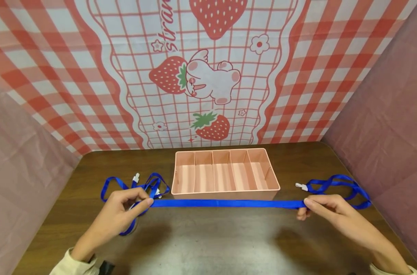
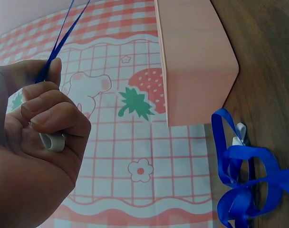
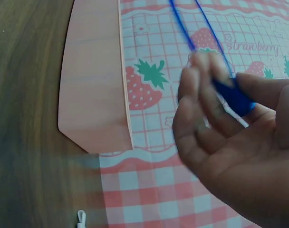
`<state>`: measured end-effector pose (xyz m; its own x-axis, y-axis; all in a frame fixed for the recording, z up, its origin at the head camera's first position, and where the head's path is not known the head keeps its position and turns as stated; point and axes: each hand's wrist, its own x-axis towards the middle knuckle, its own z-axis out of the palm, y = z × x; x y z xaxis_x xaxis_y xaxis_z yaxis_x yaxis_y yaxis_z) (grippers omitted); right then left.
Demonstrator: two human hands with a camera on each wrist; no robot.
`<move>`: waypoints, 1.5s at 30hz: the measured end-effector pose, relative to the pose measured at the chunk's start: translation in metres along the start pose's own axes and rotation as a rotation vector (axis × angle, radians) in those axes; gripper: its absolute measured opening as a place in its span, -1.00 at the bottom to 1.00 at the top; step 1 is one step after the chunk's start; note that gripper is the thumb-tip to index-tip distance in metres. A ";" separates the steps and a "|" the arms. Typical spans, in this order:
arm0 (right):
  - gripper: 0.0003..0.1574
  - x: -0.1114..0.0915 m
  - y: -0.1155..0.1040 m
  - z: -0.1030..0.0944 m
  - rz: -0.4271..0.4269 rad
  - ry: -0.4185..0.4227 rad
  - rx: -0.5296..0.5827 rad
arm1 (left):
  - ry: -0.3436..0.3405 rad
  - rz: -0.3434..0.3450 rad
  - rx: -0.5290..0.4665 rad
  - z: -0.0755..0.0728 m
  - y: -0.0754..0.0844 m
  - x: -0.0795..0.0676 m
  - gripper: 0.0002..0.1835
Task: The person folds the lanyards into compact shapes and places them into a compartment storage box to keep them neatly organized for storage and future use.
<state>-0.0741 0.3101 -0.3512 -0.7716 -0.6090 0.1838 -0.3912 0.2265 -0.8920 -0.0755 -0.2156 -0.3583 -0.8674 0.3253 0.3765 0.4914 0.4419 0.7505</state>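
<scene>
A blue lanyard is stretched level between both hands, in front of the pink box. My left hand pinches one end between thumb and index finger. Under its curled fingers, a white plastic clip shows in the left wrist view. The other end is held by my right hand; in the right wrist view the strap's blue loop bends between thumb and fingers, slightly blurred. Seen edge-on from the wrists, the strap runs as two thin strands.
The pink box with several divided compartments stands at the back centre of the wooden table. Loose blue lanyards with white clips lie at the left. Another blue lanyard lies at the right. Behind hangs a strawberry-print cloth.
</scene>
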 end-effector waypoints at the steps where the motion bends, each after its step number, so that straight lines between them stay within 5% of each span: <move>1: -0.56 -0.001 0.001 0.000 0.005 0.010 0.001 | -0.002 0.002 0.004 0.000 0.000 0.000 -0.74; 10: -0.69 -0.009 0.006 -0.003 0.091 0.063 0.028 | 0.000 0.030 0.017 0.001 0.003 0.003 -0.75; 18: -0.68 -0.013 0.009 -0.011 0.146 -0.009 0.103 | -0.044 0.011 -0.002 -0.002 0.004 0.002 -0.76; 23: -0.83 -0.015 0.009 -0.013 0.159 0.045 0.004 | -0.078 -0.026 -0.013 -0.009 0.005 0.000 -0.78; 28: -0.77 -0.019 0.010 -0.016 0.146 0.088 -0.096 | -0.130 -0.055 -0.035 -0.015 0.004 -0.004 -0.75; 37: -0.79 -0.023 0.012 -0.020 0.194 0.099 -0.167 | -0.284 -0.104 -0.292 -0.024 -0.006 -0.005 -0.85; 40: -0.80 -0.023 0.012 -0.021 0.204 0.097 -0.155 | -0.340 0.004 -0.467 -0.027 -0.014 -0.003 -0.77; 45: -0.79 -0.020 0.012 -0.019 0.218 0.071 -0.117 | -0.555 0.325 -0.878 -0.032 -0.014 0.000 -0.70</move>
<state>-0.0728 0.3396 -0.3575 -0.8758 -0.4820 0.0248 -0.2641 0.4357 -0.8605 -0.0852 -0.2483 -0.3512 -0.4421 0.7482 0.4948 0.2724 -0.4135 0.8688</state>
